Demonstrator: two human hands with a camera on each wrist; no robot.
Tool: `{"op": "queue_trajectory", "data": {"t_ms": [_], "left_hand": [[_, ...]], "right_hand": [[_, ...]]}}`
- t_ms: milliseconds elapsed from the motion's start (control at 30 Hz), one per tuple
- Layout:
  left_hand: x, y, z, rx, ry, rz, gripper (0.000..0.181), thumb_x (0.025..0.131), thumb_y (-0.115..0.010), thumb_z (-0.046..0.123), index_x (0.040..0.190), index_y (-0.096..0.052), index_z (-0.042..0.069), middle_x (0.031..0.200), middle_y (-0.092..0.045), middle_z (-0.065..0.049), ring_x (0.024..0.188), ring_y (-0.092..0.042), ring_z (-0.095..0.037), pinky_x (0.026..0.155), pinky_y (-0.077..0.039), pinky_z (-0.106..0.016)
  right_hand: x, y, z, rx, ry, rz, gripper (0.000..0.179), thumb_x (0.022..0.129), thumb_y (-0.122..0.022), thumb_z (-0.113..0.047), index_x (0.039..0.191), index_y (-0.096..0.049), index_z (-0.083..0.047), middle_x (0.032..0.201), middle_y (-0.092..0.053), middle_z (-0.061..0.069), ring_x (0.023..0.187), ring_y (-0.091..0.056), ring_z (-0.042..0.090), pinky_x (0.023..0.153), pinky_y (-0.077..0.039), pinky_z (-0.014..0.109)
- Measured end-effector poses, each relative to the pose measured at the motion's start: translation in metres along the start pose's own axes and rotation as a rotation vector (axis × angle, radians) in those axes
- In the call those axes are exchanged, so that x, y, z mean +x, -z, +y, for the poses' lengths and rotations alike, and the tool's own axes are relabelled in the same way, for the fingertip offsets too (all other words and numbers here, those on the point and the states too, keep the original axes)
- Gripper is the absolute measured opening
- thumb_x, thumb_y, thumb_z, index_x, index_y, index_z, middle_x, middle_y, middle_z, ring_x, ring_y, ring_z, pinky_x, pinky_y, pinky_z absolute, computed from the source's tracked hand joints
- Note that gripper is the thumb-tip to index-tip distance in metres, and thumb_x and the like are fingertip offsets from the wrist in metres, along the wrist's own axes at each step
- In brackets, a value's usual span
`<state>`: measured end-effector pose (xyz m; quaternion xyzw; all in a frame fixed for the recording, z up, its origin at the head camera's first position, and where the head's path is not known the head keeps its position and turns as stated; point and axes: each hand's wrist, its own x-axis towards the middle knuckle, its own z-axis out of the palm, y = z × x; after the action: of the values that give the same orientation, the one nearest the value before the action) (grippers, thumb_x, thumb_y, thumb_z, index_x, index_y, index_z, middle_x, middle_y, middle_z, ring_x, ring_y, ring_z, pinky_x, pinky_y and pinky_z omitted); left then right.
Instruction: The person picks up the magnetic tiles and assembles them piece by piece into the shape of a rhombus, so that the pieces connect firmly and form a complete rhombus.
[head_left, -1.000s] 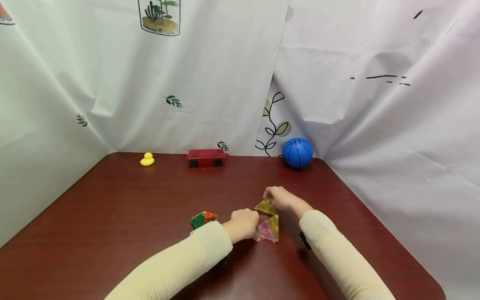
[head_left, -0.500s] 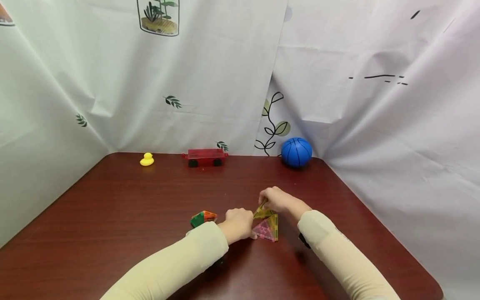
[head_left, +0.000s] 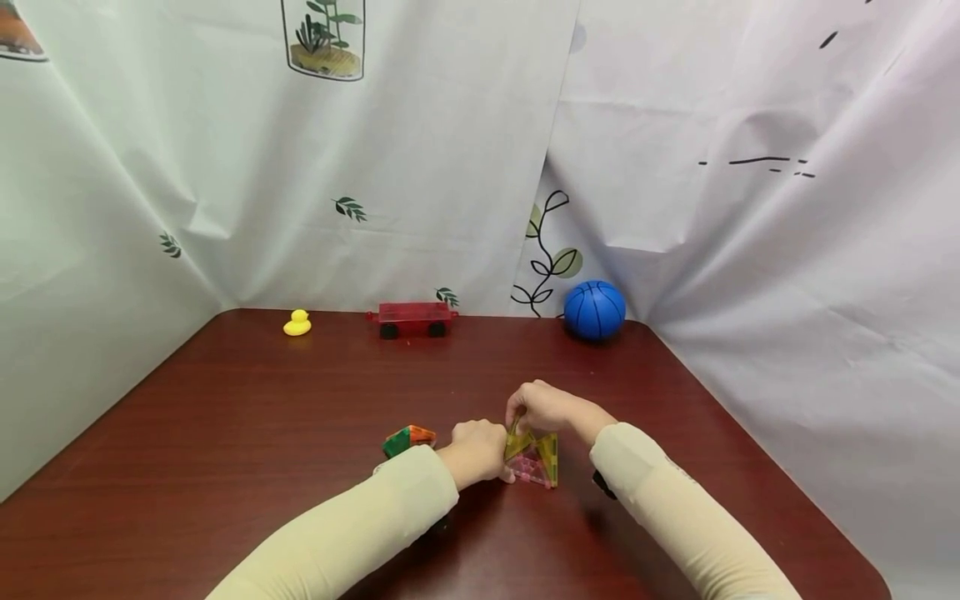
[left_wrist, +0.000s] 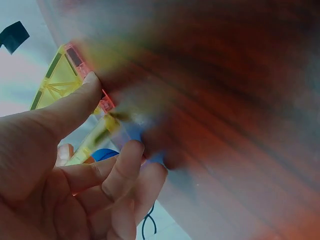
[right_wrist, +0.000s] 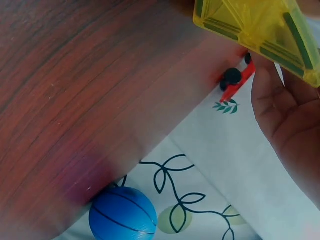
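A pink triangular magnetic tile (head_left: 531, 473) stands low between my hands, with a yellow triangular magnetic tile (head_left: 550, 457) leaning up along its right side. My left hand (head_left: 474, 452) grips the pink tile from the left; in the left wrist view its thumb (left_wrist: 82, 97) presses on the pink edge (left_wrist: 106, 103). From the far side, my right hand (head_left: 549, 407) pinches a second yellow triangular tile (head_left: 517, 443) by its upper corner. That tile tilts upright at the pink tile's back left, close against the left fingers. It fills the top of the right wrist view.
Left of my left hand lies a green and orange tile piece (head_left: 397, 442), partly behind the sleeve. Along the table's back edge stand a yellow rubber duck (head_left: 297, 323), a red wheeled car base (head_left: 412, 313) and a blue ball (head_left: 595, 310). A printed white curtain surrounds the table (head_left: 262, 400).
My right hand has moved left and toward me, bringing its yellow tile from lying flatter behind the pink tile to standing against it. My left hand shifted slightly left.
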<state>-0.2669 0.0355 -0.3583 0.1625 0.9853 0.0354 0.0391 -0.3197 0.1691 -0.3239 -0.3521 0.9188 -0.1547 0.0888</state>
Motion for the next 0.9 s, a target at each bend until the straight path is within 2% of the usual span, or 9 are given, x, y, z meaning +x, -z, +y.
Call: {"op": "queue_trajectory", "data": {"t_ms": [267,467,633,733,833,900], "left_hand": [[0.002,-0.001,0.0,0.002,-0.011,0.015,0.038,0.06,-0.073,0.049,0.071,-0.058,0.016,0.063,-0.051,0.003,0.06,-0.049,-0.014,0.054,-0.04,-0.035],[0.005,-0.003,0.0,0.003,-0.03,0.032,0.036,0.06,-0.075,0.047,0.071,-0.06,0.016,0.066,-0.053,0.002,0.064,-0.052,-0.015,0.054,-0.041,-0.036],[0.005,-0.003,0.002,0.01,-0.035,0.04,0.036,0.059,-0.075,0.046,0.072,-0.06,0.016,0.066,-0.054,0.002,0.064,-0.053,-0.016,0.054,-0.042,-0.036],[0.005,-0.003,0.003,0.01,-0.031,0.041,0.036,0.059,-0.076,0.045,0.07,-0.059,0.016,0.065,-0.054,0.002,0.064,-0.054,-0.016,0.054,-0.042,-0.036],[0.004,-0.002,0.003,0.013,-0.026,0.045,0.035,0.058,-0.076,0.045,0.068,-0.058,0.016,0.065,-0.054,0.002,0.063,-0.053,-0.016,0.052,-0.041,-0.035],[0.004,-0.002,0.003,0.02,-0.025,0.048,0.035,0.058,-0.076,0.045,0.066,-0.058,0.017,0.064,-0.054,0.002,0.062,-0.053,-0.016,0.051,-0.04,-0.035]], "right_hand": [[-0.002,-0.001,0.002,-0.012,-0.006,-0.005,0.015,0.07,-0.071,-0.004,0.072,-0.065,-0.018,0.07,-0.058,-0.009,0.063,-0.05,0.008,0.054,-0.044,0.021],[-0.008,0.003,0.003,0.037,-0.024,-0.02,0.015,0.073,-0.068,-0.002,0.08,-0.066,-0.016,0.072,-0.058,-0.007,0.061,-0.053,0.009,0.053,-0.045,0.022],[-0.014,0.008,0.007,0.088,-0.029,-0.041,0.019,0.075,-0.066,-0.003,0.092,-0.065,-0.009,0.079,-0.059,-0.005,0.067,-0.055,0.009,0.057,-0.046,0.023],[-0.019,0.013,0.01,0.108,-0.052,-0.023,0.02,0.076,-0.066,-0.005,0.095,-0.064,-0.008,0.083,-0.059,-0.004,0.072,-0.055,0.009,0.062,-0.046,0.024],[-0.025,0.02,0.013,0.06,-0.1,0.012,0.01,0.076,-0.065,-0.006,0.086,-0.065,-0.008,0.077,-0.059,-0.003,0.069,-0.053,0.01,0.062,-0.045,0.025],[-0.028,0.022,0.015,0.0,-0.153,-0.003,0.004,0.076,-0.065,-0.006,0.076,-0.065,-0.01,0.071,-0.059,-0.003,0.063,-0.051,0.011,0.058,-0.043,0.026]]}}
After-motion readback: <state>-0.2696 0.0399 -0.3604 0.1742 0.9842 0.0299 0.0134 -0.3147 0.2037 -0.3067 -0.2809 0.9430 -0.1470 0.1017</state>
